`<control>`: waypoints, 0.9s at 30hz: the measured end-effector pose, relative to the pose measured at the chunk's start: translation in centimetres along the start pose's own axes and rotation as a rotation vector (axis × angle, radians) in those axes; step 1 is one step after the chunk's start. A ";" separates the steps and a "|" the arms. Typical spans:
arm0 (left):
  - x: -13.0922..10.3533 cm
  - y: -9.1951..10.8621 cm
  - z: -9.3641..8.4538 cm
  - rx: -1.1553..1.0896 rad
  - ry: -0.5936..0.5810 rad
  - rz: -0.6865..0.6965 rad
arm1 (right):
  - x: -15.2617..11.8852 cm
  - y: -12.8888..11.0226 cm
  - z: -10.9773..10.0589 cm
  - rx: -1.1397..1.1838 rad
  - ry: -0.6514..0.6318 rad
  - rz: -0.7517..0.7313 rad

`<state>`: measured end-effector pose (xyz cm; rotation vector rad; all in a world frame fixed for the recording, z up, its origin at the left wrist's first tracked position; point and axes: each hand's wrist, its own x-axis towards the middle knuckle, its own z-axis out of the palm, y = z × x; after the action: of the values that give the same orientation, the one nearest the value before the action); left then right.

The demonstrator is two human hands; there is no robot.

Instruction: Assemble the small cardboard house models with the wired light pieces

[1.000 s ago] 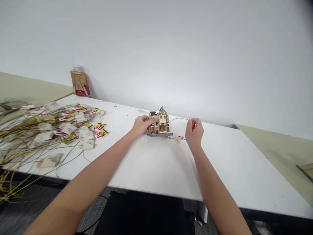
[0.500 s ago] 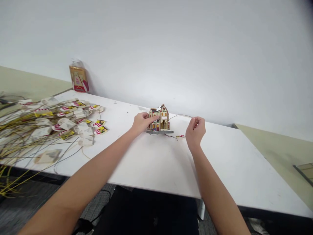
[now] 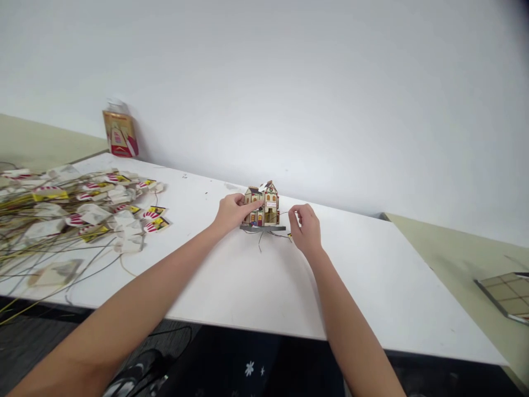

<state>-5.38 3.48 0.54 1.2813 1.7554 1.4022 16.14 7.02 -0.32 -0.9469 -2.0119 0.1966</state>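
A small decorated model house (image 3: 270,205) on a thin grey base (image 3: 264,228) is held over the white table. My left hand (image 3: 235,212) grips its left side, with the thumb across the front. To the right of the house, my right hand (image 3: 305,223) pinches a thin dark wire (image 3: 284,213) that runs from the house front. More thin wires hang beneath the base, and a small yellow tag (image 3: 290,236) shows beside my right hand.
Many white pieces with red-striped and yellow tags (image 3: 156,224) and long yellow and dark wires (image 3: 25,207) cover the table's left part. A brown and red package (image 3: 119,134) stands at the back left against the wall. The white table (image 3: 372,275) extends to the right.
My right hand has moved left, closer to the house, and the wire between them spans a shorter distance. A loose wire now hangs below the base. The whole view has shifted slightly.
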 end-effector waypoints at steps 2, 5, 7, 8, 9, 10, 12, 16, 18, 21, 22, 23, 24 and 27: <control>-0.2 0.2 0.1 0.011 -0.006 0.009 | -0.1 -0.1 0.0 0.008 -0.072 -0.025; -0.4 0.3 0.2 0.029 -0.002 0.033 | -0.1 -0.4 0.1 0.019 -0.148 -0.052; -0.5 0.3 0.2 0.043 -0.002 0.048 | -0.1 -0.6 0.1 0.023 -0.183 -0.073; -0.6 0.3 0.2 0.049 -0.004 0.055 | -0.1 -0.6 0.1 0.027 -0.196 -0.087; -0.6 0.3 0.2 0.053 -0.007 0.062 | -0.1 -0.7 0.1 0.031 -0.206 -0.099; -0.6 0.3 0.2 0.056 -0.010 0.066 | -0.1 -0.7 0.1 0.034 -0.213 -0.108; -0.6 0.3 0.1 0.058 -0.012 0.068 | -0.2 -0.8 0.1 0.036 -0.227 -0.120; -0.5 0.1 0.0 0.064 -0.021 0.070 | -0.3 -1.4 0.2 0.013 -0.264 -0.131; -0.5 -0.1 -0.1 0.066 -0.021 0.085 | -0.4 -1.7 0.3 -0.010 -0.281 -0.127; -0.4 -0.2 -0.1 0.061 -0.014 0.097 | -0.5 -2.0 0.5 -0.050 -0.299 -0.124; -0.4 -0.3 -0.2 0.059 -0.017 0.096 | -0.5 -2.0 0.5 -0.064 -0.306 -0.128; -0.4 -0.3 -0.2 0.058 -0.024 0.094 | -0.5 -2.1 0.5 -0.077 -0.314 -0.135; -0.4 -0.3 -0.2 0.058 -0.031 0.090 | -0.6 -2.2 0.5 -0.090 -0.322 -0.144; -0.3 -0.4 -0.3 0.061 -0.033 0.071 | -0.7 -2.5 0.3 -0.137 -0.342 -0.172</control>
<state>-5.64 3.09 0.23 1.4040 1.7579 1.3678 14.75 4.93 0.19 -0.8625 -2.4355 0.1335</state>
